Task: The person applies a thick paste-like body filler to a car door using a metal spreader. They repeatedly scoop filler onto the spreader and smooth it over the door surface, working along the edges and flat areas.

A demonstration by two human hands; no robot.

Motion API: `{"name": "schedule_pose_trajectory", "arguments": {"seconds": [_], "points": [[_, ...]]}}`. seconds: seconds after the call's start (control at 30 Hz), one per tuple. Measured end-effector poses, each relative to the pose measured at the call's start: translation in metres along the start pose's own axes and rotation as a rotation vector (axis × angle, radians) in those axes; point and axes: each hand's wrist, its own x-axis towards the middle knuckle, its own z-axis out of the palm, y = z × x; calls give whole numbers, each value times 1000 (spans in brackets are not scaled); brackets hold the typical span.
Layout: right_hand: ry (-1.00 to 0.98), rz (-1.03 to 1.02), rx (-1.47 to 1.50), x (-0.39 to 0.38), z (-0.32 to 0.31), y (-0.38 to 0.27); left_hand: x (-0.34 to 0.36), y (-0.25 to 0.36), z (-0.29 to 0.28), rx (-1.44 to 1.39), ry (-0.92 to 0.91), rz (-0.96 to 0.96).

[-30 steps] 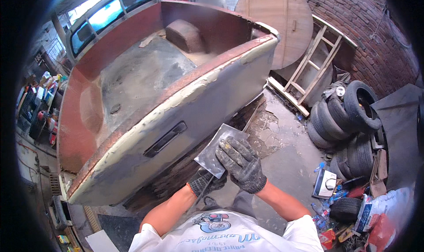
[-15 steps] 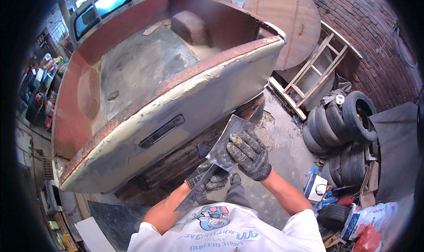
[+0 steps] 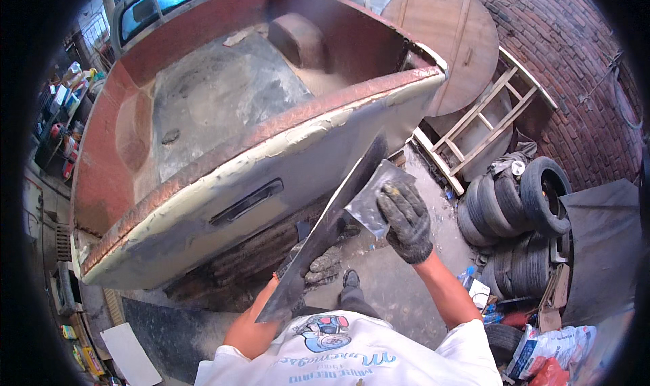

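Observation:
My left hand (image 3: 325, 264), in a dark knit work glove, grips a long, narrow, pointed dark panel (image 3: 291, 284) from its far side. Part of that hand is hidden behind the panel, which slants from near my shirt up toward the tailgate (image 3: 250, 183). In the same kind of glove, my right hand (image 3: 407, 218) holds a grey, roughly square thin sheet (image 3: 369, 202), its fingers laid over it. The sheet's left edge is at the panel's right side; whether they touch I cannot tell. The tailgate bears patchy grey and cream coating.
A pickup bed (image 3: 223, 95) with reddish walls fills the upper left. To the right are stacked tyres (image 3: 542, 196), a wooden frame (image 3: 484, 122), a round wooden board (image 3: 433, 41) and a brick wall (image 3: 575, 61). A white board (image 3: 130, 352) lies at the lower left.
The dark panel has swung up and now reaches past the grey sheet toward the tailgate. My right hand, with the sheet, has moved a little to the right. The view has shifted slightly.

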Motion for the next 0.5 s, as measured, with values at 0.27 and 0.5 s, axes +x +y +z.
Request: {"name": "schedule_pose_trajectory", "arguments": {"seconds": [0.27,0.5], "points": [[-97,-62,114,18,29,-34,13,7,2,9,-13,9],[20,114,-23,4,13,-16,20,22,-1,33,-16,27]]}}
